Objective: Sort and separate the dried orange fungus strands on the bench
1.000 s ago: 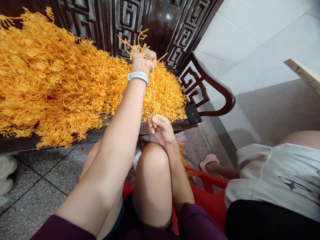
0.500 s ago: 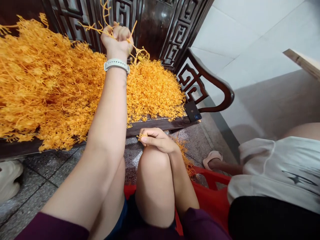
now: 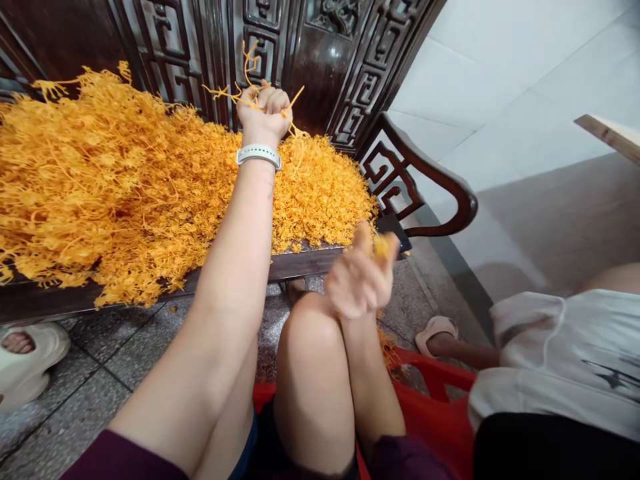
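Observation:
My left hand, with a pale watch strap on its wrist, is closed around thin orange branched sprigs whose ends stick out on several sides. It is raised above the back of a large heap of orange sprigs. Low at the front edge of the bench, my right hand is turned palm up over my knee and smeared by motion. A small orange piece shows between its thumb and fingers, too blurred to make out in detail.
The heap lies on a dark wooden bench with a carved back and curved armrest. A dark phone rests at its right end. Another person in pale shorts sits at right, near a red plastic stool. A pale clog shows at left.
My right hand has lifted off my knee, moved right and turned palm up. My left hand keeps its hold on the sprigs. The whole view has shifted slightly.

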`<state>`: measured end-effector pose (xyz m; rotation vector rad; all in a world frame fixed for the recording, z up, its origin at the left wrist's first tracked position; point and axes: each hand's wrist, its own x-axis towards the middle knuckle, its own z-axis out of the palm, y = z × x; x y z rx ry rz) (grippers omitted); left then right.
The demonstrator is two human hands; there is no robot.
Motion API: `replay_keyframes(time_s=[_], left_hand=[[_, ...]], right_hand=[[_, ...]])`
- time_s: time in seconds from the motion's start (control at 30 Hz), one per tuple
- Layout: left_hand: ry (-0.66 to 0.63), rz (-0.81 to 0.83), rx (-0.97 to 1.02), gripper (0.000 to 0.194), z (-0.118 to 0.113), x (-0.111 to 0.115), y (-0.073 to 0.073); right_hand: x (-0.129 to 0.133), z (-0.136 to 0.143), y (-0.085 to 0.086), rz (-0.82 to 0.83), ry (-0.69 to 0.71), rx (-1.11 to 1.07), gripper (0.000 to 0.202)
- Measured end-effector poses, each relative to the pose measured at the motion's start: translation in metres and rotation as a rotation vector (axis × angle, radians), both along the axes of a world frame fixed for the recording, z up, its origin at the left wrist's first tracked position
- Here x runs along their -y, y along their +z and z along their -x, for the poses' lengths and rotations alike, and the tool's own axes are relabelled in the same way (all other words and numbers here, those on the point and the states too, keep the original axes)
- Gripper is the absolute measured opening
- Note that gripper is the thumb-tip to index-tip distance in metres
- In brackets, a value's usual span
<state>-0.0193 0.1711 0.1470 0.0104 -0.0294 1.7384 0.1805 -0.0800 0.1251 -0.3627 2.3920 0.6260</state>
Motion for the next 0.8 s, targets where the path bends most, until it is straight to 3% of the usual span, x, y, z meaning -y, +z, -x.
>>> replay_keyframes(time_s=[0.03,0.13,0.17,0.2,0.27,0.33,0.47,0.57,0.67,0.8], left_hand=[[-0.007,-0.003,0.014,0.039,-0.001,0.002,0.002],[-0.041,-0.036,0.071,0.039,-0.004,0.009,0.008],[-0.052,-0.044,0.090,0.039,-0.005,0.011,0.009],[-0.064,-0.051,0.103,0.038,-0.005,0.012,0.011],[-0.090,-0.054,0.123,0.039,-0.007,0.012,0.012],[-0.116,-0.057,0.159,0.037,-0.008,0.011,0.012],[-0.151,-0.024,0.196,0.035,-0.015,0.007,0.011],[-0.152,0.018,0.137,0.036,-0.026,0.009,0.012],[-0.130,0.097,0.082,0.034,-0.035,0.012,0.012],[-0.104,0.171,0.082,0.033,-0.030,0.006,0.008]], right_hand=[[-0.003,0.000,-0.003,-0.338,0.120,0.169,0.027],[-0.007,-0.001,-0.015,-1.562,0.729,0.937,0.030],[-0.007,-0.002,-0.020,-1.824,0.908,1.159,0.029],[-0.007,-0.003,-0.024,-1.978,1.045,1.324,0.026],[-0.008,-0.004,-0.031,-2.059,1.187,1.561,0.019],[-0.014,-0.004,-0.038,-1.977,1.248,1.753,0.016],[-0.049,0.001,-0.051,-1.677,1.416,2.120,0.041],[-0.087,0.006,-0.059,-1.603,1.571,2.256,0.054],[-0.108,0.008,-0.064,-1.683,1.638,2.301,0.041],[-0.094,0.007,-0.073,-1.933,1.736,2.221,0.041]])
